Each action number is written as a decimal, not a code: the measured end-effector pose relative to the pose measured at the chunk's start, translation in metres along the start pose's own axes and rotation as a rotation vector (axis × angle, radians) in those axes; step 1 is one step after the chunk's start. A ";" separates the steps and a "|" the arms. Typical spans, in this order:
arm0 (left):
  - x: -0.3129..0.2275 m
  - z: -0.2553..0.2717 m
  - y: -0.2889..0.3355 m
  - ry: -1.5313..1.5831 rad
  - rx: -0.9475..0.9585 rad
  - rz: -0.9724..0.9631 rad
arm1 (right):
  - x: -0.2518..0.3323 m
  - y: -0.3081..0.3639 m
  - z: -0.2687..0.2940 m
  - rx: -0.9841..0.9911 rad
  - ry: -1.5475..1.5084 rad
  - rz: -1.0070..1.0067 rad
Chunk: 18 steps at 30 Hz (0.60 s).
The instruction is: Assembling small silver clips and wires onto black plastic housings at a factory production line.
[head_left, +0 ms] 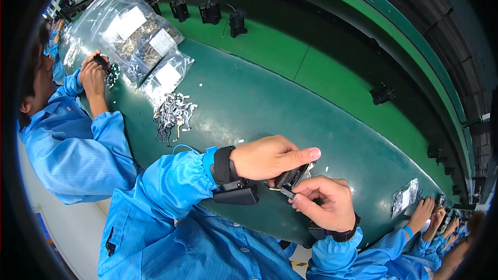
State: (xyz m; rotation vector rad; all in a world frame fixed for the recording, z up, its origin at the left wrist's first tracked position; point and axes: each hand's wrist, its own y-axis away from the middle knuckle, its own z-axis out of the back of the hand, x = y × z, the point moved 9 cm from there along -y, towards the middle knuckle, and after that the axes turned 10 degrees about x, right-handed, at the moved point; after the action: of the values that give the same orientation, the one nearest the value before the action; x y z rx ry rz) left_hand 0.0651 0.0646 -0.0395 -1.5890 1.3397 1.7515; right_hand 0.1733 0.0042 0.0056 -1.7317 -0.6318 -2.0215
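Observation:
In front of my body, my left hand (272, 156) is wrapped round a black plastic housing (291, 177), its thumb stretched along the top. Most of the housing is hidden by my fingers. From the right, my right hand (328, 203) pinches a small dark grey piece (287, 192) between thumb and forefinger, against the housing's near side. A short pale wire end (274, 189) shows beside that piece. Beyond my left wrist, a heap of short grey and white wire leads (174, 113) lies on the green table (236, 98).
Clear plastic bags (136, 36) of small parts stand at the far left. A co-worker in blue (78, 145) sits on the left; other workers' hands (428, 212) are at the right near a small bag (404, 197). Black housings (210, 12) stand along the bright green strip behind.

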 end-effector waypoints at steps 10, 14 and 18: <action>0.010 -0.004 0.002 0.585 -0.027 0.141 | 0.004 0.001 0.019 -0.192 -0.169 0.107; 0.013 -0.011 0.003 0.670 -0.030 0.143 | -0.001 0.003 0.017 -0.170 -0.256 0.182; 0.011 -0.010 0.004 0.660 -0.038 0.120 | 0.000 0.007 0.020 -0.263 -0.282 0.180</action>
State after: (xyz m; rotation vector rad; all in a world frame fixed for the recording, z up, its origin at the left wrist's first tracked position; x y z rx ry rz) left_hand 0.0637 0.0513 -0.0467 -2.2665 1.7175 1.3586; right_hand 0.1935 0.0099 0.0091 -2.1668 -0.2858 -1.8167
